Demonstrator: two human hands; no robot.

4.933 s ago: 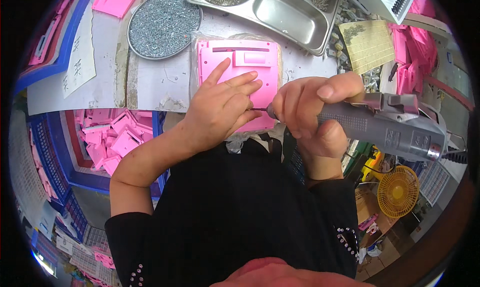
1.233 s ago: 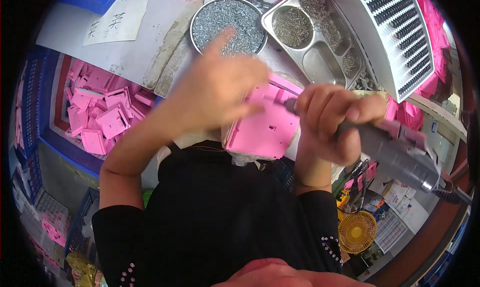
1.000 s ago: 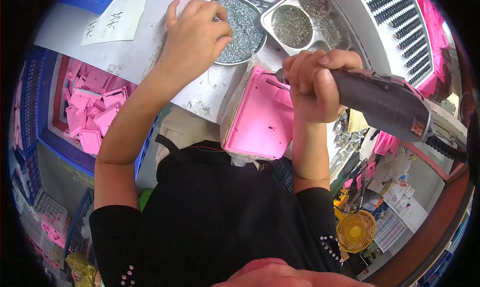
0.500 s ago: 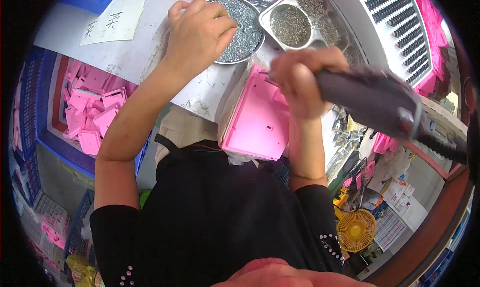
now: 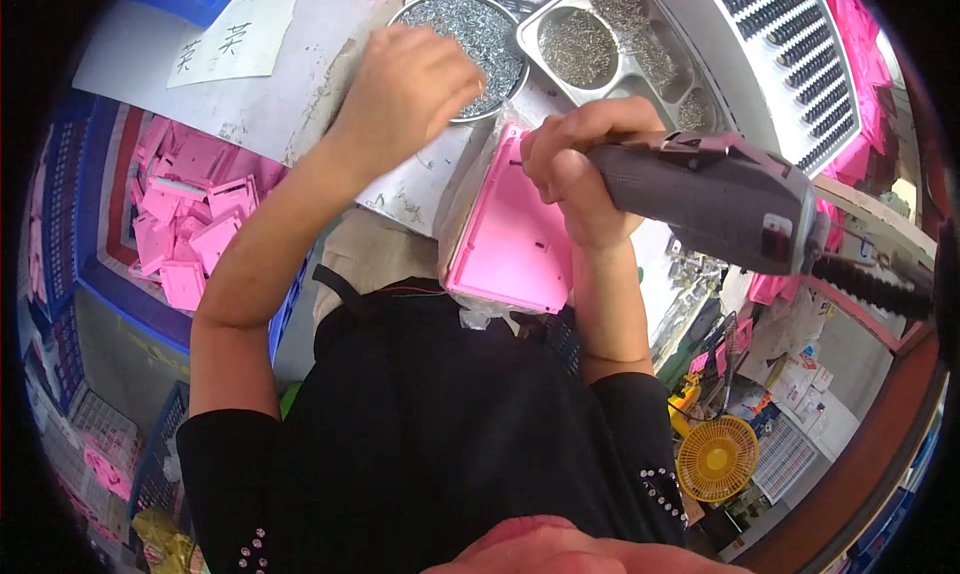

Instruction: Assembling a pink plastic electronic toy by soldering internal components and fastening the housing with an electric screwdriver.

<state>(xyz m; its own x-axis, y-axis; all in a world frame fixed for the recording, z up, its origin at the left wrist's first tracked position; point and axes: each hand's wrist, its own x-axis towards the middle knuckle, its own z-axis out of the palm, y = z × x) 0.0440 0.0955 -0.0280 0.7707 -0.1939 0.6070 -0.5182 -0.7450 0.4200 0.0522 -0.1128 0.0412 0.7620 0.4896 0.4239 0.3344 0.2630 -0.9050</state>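
My left hand [image 5: 408, 99] hovers over the near left edge of a round metal bowl [image 5: 526, 72] filled with small silver screws [image 5: 470, 26]. Its fingers are curled together, and whatever they may hold is hidden. In my right hand [image 5: 590, 179] is a dark electric screwdriver [image 5: 710, 196], lying almost level with its body to the right. The thin bit points left from under my fingers, by the upper left part of a flat pink plastic panel [image 5: 515, 239]. That panel rests tilted at the table edge in front of me, on a plastic-wrapped support.
A metal tray [image 5: 622, 52] with several compartments of small screws stands beside the bowl. A white rack [image 5: 835, 124] of black coiled parts is at far right. Left, a blue crate [image 5: 95, 264] holds pink plastic parts [image 5: 185, 214]. A yellow fan [image 5: 716, 459] sits lower right.
My left hand has drawn back slightly toward me from the bowl's middle. My right hand and the screwdriver have shifted a little left, and their motion blur is mostly gone.
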